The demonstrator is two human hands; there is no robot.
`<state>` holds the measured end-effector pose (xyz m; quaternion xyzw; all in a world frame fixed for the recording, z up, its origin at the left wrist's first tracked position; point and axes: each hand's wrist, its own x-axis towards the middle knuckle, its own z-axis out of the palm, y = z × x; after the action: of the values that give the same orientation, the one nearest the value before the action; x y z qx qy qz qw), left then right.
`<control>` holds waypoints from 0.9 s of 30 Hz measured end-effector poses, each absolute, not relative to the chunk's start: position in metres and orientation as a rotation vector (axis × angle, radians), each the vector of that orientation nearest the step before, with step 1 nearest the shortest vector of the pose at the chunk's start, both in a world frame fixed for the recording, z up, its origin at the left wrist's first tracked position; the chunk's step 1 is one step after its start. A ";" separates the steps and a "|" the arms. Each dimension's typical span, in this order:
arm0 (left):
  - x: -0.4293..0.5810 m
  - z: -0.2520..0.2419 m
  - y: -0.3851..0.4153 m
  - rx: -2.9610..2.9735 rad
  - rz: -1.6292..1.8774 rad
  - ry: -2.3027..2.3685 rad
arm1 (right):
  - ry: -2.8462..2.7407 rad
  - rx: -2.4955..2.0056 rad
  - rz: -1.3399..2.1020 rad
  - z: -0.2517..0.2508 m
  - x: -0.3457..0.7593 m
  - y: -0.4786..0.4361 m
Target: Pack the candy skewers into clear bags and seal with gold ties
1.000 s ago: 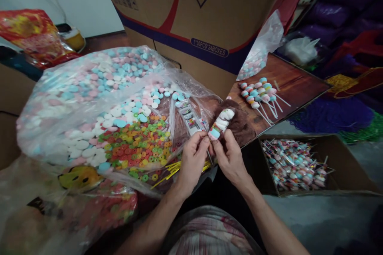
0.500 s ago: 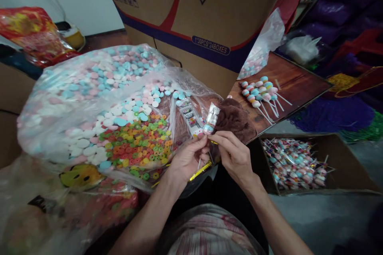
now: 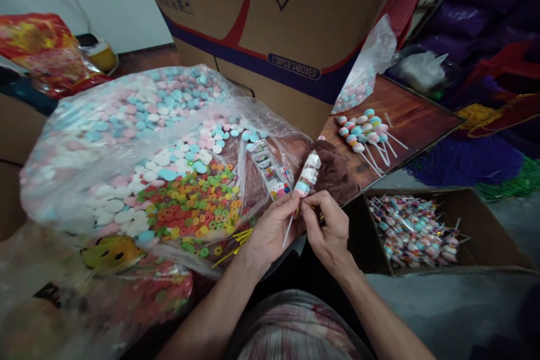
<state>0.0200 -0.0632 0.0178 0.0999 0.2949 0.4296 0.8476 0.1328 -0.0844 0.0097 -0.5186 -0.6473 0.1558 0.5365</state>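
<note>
A wrapped candy stick points up and slightly right, its white stick hanging down below. My left hand pinches it at the base of the wrapper. Close against it on the right, my right hand has its fingers closed on a yellow tie at the wrapper's neck. Just left of the candy lie printed clear wrappers. More yellow ties rest beside my left wrist. A brown cloth lies behind my right hand.
Left is a large plastic bag of candies. Unwrapped candy sticks lie on the table at the right. Below them stands an open box holding many wrapped sticks. A big carton stands behind.
The candy stick has tilted to the right and shows more of its length. My right hand's fingers have drawn in around the yellow tie, which has moved to the wrapper's neck.
</note>
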 end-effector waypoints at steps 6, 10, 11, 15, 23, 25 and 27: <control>0.010 0.038 -0.061 0.721 1.060 0.730 | -1.294 -1.288 0.731 0.031 0.143 -0.087; 0.010 0.034 -0.068 0.948 1.032 1.029 | -1.316 -1.260 0.715 0.034 0.143 -0.087; 0.012 0.031 -0.070 0.925 1.007 1.092 | -1.330 -1.260 0.699 0.033 0.142 -0.088; 0.020 0.025 -0.078 0.880 0.981 1.157 | -1.361 -1.269 0.578 0.030 0.140 -0.094; 0.028 0.045 -0.081 1.055 0.907 1.073 | -1.356 -1.202 0.536 0.035 0.153 -0.105; 0.029 0.047 -0.081 1.090 0.865 1.065 | -1.348 -1.188 0.532 0.037 0.155 -0.108; 0.030 0.048 -0.082 1.089 0.839 1.056 | -1.327 -1.196 0.532 0.037 0.156 -0.112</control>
<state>0.0304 -0.0817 0.0475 0.4787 0.4643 0.3691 0.6474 0.1565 -0.1122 0.0370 -0.5153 -0.5715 0.2293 0.5960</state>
